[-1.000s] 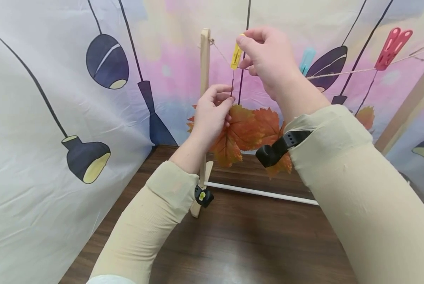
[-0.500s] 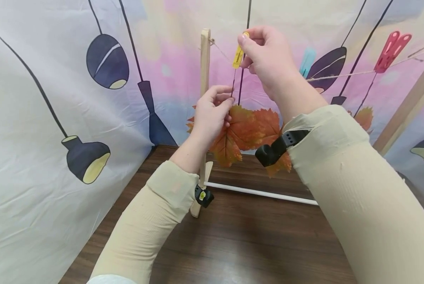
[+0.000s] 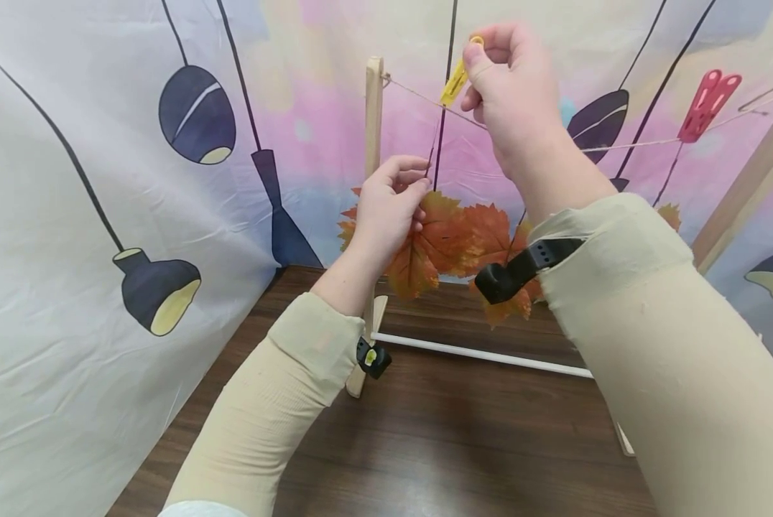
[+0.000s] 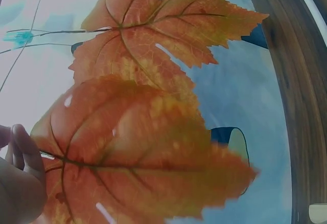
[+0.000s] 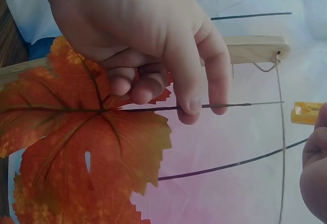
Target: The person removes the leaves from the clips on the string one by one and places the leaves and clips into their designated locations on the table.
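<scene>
My left hand [image 3: 386, 208] pinches the thin dark stem [image 5: 240, 104] of an orange artificial maple leaf [image 4: 138, 152] between thumb and finger. The leaf hangs below that hand, and the stem's tip reaches up to the twine [image 5: 282, 157]. Up and to the right, my right hand [image 3: 519, 93] pinches a yellow clothespin [image 3: 454, 82] by its handle end, its nose pointing down toward the twine. In the right wrist view a small gap separates this clothespin from both twine and stem tip. A second maple leaf [image 4: 148, 29] hangs behind, its stem at a light blue clothespin [image 4: 19, 38].
The twine runs from a wooden post [image 3: 373, 122] on the left to another post [image 3: 748, 179] on the right. A red clothespin [image 3: 710, 108] grips it near the right, holding another stem. A white rod [image 3: 483, 353] spans low above the dark wooden table [image 3: 490, 445].
My right hand has moved up and right with the yellow clothespin, which has come away from the stem's tip and tilted. My left hand has stayed nearly still on the stem.
</scene>
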Available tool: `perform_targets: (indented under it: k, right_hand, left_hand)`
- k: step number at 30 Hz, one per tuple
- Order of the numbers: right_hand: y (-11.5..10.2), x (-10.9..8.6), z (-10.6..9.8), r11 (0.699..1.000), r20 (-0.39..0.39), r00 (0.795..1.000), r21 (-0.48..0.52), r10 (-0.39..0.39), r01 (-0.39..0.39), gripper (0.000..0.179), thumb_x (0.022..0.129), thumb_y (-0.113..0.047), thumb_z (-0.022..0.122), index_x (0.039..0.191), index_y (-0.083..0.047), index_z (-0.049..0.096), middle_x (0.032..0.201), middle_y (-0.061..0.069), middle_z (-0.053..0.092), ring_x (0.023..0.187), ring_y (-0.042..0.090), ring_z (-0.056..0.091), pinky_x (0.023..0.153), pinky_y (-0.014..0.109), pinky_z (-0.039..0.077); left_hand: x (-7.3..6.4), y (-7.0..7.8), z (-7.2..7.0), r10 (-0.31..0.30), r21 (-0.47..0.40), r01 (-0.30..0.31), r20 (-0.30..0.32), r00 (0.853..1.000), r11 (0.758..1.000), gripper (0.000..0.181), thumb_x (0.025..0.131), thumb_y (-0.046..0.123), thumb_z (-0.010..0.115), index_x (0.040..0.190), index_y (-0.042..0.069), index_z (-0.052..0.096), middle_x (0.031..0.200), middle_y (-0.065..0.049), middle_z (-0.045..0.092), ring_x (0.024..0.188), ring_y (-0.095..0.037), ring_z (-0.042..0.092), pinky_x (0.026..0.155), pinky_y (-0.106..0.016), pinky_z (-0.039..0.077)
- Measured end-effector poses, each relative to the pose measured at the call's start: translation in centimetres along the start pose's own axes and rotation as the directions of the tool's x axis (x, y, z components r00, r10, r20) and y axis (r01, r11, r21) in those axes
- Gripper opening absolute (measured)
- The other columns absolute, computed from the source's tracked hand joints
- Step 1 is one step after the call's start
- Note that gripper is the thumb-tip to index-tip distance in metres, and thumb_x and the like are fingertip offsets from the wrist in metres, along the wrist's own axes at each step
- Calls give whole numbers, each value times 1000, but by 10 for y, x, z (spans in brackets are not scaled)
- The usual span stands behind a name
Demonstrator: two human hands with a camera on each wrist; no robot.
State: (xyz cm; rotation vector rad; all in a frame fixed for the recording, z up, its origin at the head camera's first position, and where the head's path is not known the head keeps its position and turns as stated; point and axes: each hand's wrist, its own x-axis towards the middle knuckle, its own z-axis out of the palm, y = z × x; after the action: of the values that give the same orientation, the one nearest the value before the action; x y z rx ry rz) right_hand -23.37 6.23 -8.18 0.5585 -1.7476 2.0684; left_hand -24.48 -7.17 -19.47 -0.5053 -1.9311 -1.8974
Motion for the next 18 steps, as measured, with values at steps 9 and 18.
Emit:
perform_targets:
  k: [9, 18]
  right_hand:
    - [-6, -5, -6, 999, -20, 999, -30, -31, 31, 12, 93, -10, 57, 102, -9, 50, 96, 4, 47, 55, 15, 47, 51, 19, 38]
    - [-8, -10, -12, 999, -3, 999, -26, -32, 32, 12, 93, -10, 57, 103, -9, 50, 100, 3, 45, 55, 16, 47, 51, 20, 39]
  left_hand:
    - [-1, 0, -2, 15, 15, -15, 15, 1000, 1000, 22, 92, 9, 60, 113, 12, 65, 107, -10, 63, 51, -18, 52, 47, -28, 50]
    - [-2, -1, -7, 4, -5, -4, 3, 1000, 1000, 22, 91, 10, 61, 113, 12, 65, 103, -7, 62, 49, -17, 51, 45, -26, 48]
